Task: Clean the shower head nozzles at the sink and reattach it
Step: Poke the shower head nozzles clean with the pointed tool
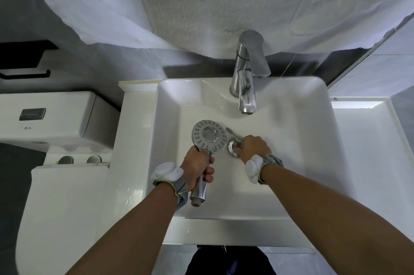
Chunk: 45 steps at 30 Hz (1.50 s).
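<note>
Left hand [198,166] is wrapped around the shower head [208,136] handle over the sink [313,140], nozzle face up, handle pointing back at them. Right hand [254,147] pinches a toothbrush [233,133], bristle end just right of the nozzles, so that hand's closer.

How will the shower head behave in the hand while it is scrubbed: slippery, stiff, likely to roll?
The shower head looks rigid. Its glossy chrome handle may be slippery when wet, though the left hand wraps it fully. Set down in the sink, its round handle might roll.
</note>
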Each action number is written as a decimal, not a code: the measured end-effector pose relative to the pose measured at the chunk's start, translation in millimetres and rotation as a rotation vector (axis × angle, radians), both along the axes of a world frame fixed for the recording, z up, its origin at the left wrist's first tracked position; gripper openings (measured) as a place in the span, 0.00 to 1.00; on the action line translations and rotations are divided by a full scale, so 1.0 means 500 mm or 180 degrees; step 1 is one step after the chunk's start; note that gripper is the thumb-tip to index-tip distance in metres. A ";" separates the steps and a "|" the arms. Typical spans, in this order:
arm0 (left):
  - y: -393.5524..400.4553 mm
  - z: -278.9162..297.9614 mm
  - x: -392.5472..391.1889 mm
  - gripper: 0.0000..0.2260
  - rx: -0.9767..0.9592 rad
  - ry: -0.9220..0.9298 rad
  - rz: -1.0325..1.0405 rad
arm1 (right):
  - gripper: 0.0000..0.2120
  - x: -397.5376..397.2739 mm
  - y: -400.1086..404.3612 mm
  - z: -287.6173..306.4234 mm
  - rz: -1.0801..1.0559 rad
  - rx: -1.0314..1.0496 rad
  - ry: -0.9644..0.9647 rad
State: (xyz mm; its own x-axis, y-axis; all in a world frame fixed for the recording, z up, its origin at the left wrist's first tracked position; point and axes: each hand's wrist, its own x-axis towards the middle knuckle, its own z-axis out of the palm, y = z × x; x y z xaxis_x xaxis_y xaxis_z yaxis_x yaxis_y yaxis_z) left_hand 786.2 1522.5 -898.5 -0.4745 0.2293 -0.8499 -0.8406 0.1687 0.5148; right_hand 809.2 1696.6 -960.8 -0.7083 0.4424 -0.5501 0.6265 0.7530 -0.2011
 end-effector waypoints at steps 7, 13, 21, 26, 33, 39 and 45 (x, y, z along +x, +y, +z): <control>0.016 0.004 -0.009 0.08 -0.0010 0.0028 -0.0046 | 0.13 0.008 0.000 -0.005 -0.0183 -0.0277 0.0135; 0.027 0.013 -0.003 0.07 -0.0039 -0.0042 -0.0159 | 0.14 0.022 0.026 0.013 -0.0641 -0.0648 0.0296; 0.049 0.075 0.006 0.04 0.0050 -0.0003 -0.0505 | 0.10 0.039 0.052 0.174 -0.1941 -0.1330 0.1804; 0.066 0.127 0.019 0.11 0.0048 0.0216 -0.0727 | 0.09 0.007 0.030 0.318 -0.2112 -0.2017 0.2690; 0.087 0.173 0.021 0.16 -0.0017 0.0809 -0.0648 | 0.27 -0.048 0.004 0.425 -0.1886 -0.2462 0.2758; 0.089 0.186 0.014 0.17 -0.0151 0.0784 -0.0722 | 0.20 -0.061 0.007 0.441 -0.1709 -0.2316 0.2717; 0.084 0.186 0.029 0.18 -0.0189 0.0724 -0.0768 | 0.25 -0.073 0.011 0.447 -0.1867 -0.2414 0.2588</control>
